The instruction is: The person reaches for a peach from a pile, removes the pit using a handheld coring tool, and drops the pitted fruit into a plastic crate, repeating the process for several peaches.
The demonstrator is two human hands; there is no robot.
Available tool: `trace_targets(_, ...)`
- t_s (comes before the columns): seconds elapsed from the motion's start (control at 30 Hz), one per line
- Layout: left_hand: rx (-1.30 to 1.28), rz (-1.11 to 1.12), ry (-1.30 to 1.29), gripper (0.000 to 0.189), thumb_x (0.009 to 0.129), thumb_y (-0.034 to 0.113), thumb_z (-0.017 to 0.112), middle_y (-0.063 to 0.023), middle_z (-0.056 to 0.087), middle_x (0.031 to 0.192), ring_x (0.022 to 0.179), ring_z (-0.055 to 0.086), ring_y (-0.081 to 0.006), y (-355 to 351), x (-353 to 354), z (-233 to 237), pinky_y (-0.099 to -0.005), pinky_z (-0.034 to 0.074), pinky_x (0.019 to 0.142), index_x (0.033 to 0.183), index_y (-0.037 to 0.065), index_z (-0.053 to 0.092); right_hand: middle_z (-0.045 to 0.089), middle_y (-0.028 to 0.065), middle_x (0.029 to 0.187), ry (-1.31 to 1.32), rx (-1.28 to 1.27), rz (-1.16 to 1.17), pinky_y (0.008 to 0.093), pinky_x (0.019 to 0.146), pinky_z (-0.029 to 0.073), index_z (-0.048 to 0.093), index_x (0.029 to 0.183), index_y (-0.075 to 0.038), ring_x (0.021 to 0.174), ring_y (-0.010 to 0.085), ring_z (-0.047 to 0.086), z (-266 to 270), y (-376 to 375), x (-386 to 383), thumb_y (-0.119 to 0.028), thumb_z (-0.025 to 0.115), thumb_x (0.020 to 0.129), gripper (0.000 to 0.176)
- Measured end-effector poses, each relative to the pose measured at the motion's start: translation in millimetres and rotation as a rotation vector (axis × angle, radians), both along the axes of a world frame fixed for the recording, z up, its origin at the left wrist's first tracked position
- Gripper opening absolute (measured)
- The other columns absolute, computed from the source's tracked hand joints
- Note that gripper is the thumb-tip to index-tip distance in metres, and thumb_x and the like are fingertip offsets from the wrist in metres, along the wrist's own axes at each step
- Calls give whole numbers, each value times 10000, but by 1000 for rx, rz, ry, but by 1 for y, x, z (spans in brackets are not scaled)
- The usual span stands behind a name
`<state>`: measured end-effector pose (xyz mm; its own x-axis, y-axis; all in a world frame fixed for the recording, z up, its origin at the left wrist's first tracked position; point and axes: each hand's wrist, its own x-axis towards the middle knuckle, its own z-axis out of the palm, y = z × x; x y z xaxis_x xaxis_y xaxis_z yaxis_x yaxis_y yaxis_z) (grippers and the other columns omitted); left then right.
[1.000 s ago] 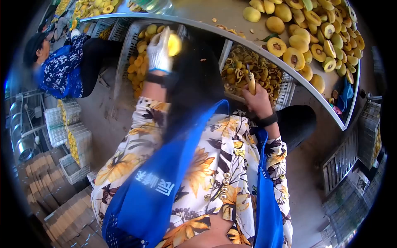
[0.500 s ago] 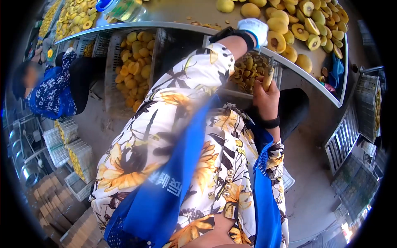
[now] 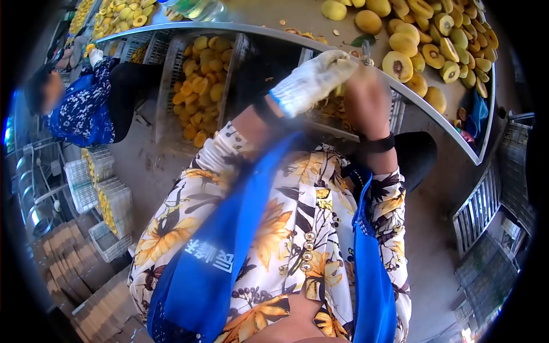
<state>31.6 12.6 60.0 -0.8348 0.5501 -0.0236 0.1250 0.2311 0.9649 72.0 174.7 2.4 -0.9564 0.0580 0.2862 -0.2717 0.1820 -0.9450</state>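
Note:
My left hand [image 3: 313, 81], in a white knit glove, is raised over the table's near edge with its fingers curled closed. What it holds, if anything, is hidden. Right beside it, my bare right hand [image 3: 369, 106] is smeared by motion but closed around a wooden-handled tool, whose metal end [image 3: 366, 51] sticks up above the fingers. Both hands meet at the fingertips. Below them, a crate of cut yellow fruit pieces [image 3: 329, 111] is partly covered. Beyond the hands, halved yellow peaches [image 3: 397, 66] lie piled on the metal table [image 3: 263, 14].
A crate of peach halves [image 3: 200, 86] stands under the table at left. A clear bottle [image 3: 200, 8] is at the table's back. Another person [image 3: 80, 108] sits at left near stacked crates [image 3: 111, 200] and cardboard [image 3: 74, 257]. A slatted crate [image 3: 480, 211] is at right.
My left hand has come back from the peach pile to beside my right hand. My right hand has risen slightly with the tool. The view has shifted a little.

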Motion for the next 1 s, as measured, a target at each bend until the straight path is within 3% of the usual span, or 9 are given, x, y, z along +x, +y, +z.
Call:
trace_targets(0.1, -62, -37, 113, 470, 787, 72, 556, -188, 534, 1128, 1048, 522, -316, -17, 8, 1, -362, 418, 906, 1231, -12, 428, 623, 76, 924, -212, -159, 133, 260, 735, 462, 510, 1137, 13, 826, 120, 568, 5, -1, 4, -272, 645, 807, 457)
trace_targets(0.17, -231, -80, 733, 472, 783, 93, 562, -191, 531, 1130, 1048, 519, -331, -28, 2, -34, -370, 419, 909, 1225, -9, 433, 626, 71, 906, -181, -107, 133, 259, 723, 466, 517, 1128, 12, 804, 120, 574, 4, -3, 4, -289, 681, 773, 494)
trace_targets(0.23, 136, 68, -165, 376, 866, 299, 507, -122, 562, 1004, 922, 568, -225, -20, 16, -2, -316, 478, 758, 1106, 10, 506, 626, 68, 901, -162, 51, 51, 255, 716, 466, 521, 1120, 13, 797, 120, 574, 12, -16, 9, -291, 693, 757, 504)
trace_targets(0.37, 401, 63, -776, 475, 803, 231, 590, -168, 526, 1147, 1072, 507, -307, -21, 12, 1, -363, 400, 931, 1196, -2, 461, 573, 56, 746, -448, -389, 130, 182, 528, 408, 491, 1139, 5, 590, 74, 503, 23, -14, 15, -260, 580, 859, 396)
trace_targets(0.43, 666, 154, -941, 453, 836, 269, 570, -147, 532, 1140, 1068, 513, -268, -15, 9, -15, -345, 401, 931, 1181, -5, 466, 556, 51, 680, -344, -147, 41, 219, 474, 407, 504, 1103, 10, 530, 100, 512, 13, -16, 11, -241, 530, 888, 331)
trace_targets(0.5, 722, 343, -782, 418, 875, 300, 534, -121, 547, 1116, 1045, 527, -224, -2, 7, -33, -326, 414, 915, 1153, -7, 478, 584, 85, 710, -236, 164, -120, 262, 497, 436, 504, 1102, 9, 554, 153, 557, 10, -20, 5, -241, 525, 888, 331)
trace_targets(0.53, 584, 363, -609, 371, 889, 263, 506, -124, 550, 1098, 1032, 532, -226, -3, 8, -37, -325, 425, 898, 1143, -6, 481, 615, 170, 766, -150, 311, -212, 352, 561, 468, 503, 1087, 12, 642, 291, 614, 15, -22, 8, -224, 554, 862, 331)
trace_targets(0.63, 409, 448, -349, 304, 890, 171, 476, -159, 544, 1079, 1022, 530, -270, -3, 5, -55, -345, 434, 884, 1135, -8, 482, 590, 254, 744, -218, 437, -217, 427, 607, 474, 529, 994, 2, 720, 420, 582, 29, -25, 20, -209, 571, 810, 283)
trace_targets(1.0, 369, 422, 86, 361, 822, 104, 543, -188, 524, 1118, 1031, 523, -320, 9, 17, -58, -370, 440, 881, 1151, -27, 469, 568, 252, 694, -393, 481, -84, 474, 567, 443, 434, 910, 0, 678, 431, 562, 14, -41, 40, -130, 566, 815, 208)
